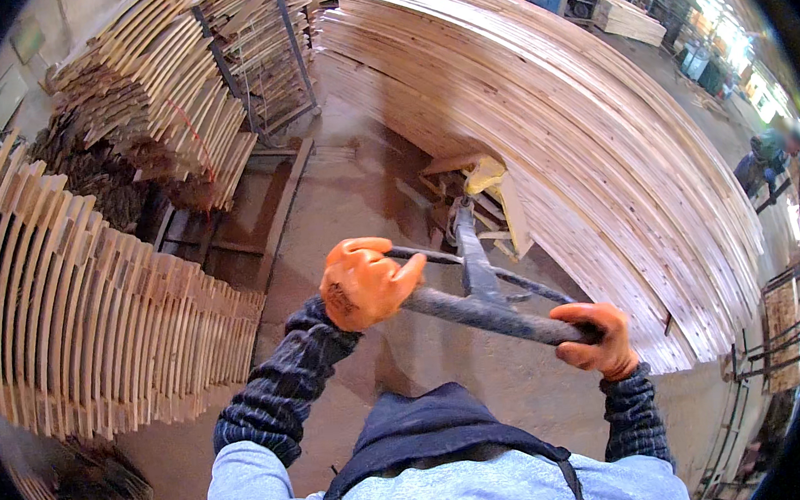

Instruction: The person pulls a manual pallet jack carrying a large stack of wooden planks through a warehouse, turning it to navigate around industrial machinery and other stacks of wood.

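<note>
Left hand (365, 283) in orange glove, grip closed round grey pallet-jack handle bar (485, 316), right hand (597, 338) likewise clenched on it, tall plank stack (590, 150) just beyond, concrete floor (340, 198).

Left hand (362, 284): orange-gloved, raised, fingers curled shut, thumb (409, 270) pointing right.
Right hand (597, 338): orange-gloved, lower, fist closed, knuckles up.
Forearms: dark knit sleeves, rising from the lower edge, bent at the elbows.
Spacing: hands well apart, the left one higher.
</note>
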`<action>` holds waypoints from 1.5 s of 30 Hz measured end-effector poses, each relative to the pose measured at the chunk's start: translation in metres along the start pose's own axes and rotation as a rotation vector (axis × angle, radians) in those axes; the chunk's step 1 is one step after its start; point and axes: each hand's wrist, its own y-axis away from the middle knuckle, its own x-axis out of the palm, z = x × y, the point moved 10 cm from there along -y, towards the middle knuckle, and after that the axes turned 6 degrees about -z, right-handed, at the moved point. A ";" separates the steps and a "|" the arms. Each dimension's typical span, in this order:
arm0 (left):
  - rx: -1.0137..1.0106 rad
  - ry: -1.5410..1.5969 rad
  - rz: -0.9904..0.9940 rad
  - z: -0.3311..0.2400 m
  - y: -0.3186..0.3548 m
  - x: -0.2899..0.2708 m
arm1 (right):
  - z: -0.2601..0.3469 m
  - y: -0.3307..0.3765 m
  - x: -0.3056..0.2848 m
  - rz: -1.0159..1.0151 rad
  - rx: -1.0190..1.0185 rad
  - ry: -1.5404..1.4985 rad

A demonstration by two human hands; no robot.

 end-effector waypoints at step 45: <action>-0.460 0.478 -0.197 0.508 -0.337 0.513 | -0.175 -0.351 -0.127 -1.519 0.339 -0.182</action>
